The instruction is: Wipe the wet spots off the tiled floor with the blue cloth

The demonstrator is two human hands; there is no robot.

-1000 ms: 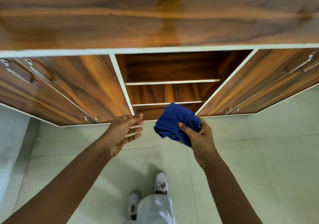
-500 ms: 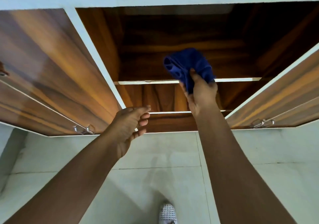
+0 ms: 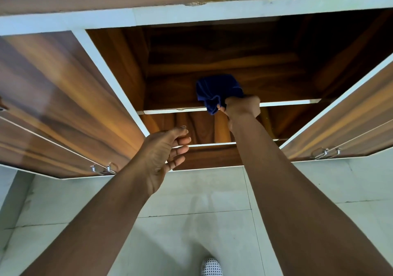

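**Cloth bunched in my right hand, on the shelf**

My right hand [image 3: 242,106] pinches the blue cloth [image 3: 217,90] at one gathered corner, fingers curled round the folds; the rest of it lies bunched on the upper shelf [image 3: 287,102] of the open cabinet [image 3: 119,69]. My left hand [image 3: 163,152] hangs open and holds nothing, fingers loosely spread near the lower shelf. I judge the cloth light, soft and limp: it will sag and fold wherever I take it, so a fistful of the bunched middle should hold better than an edge. The floor [image 3: 191,190] lies below; I can't make out wet spots on it.
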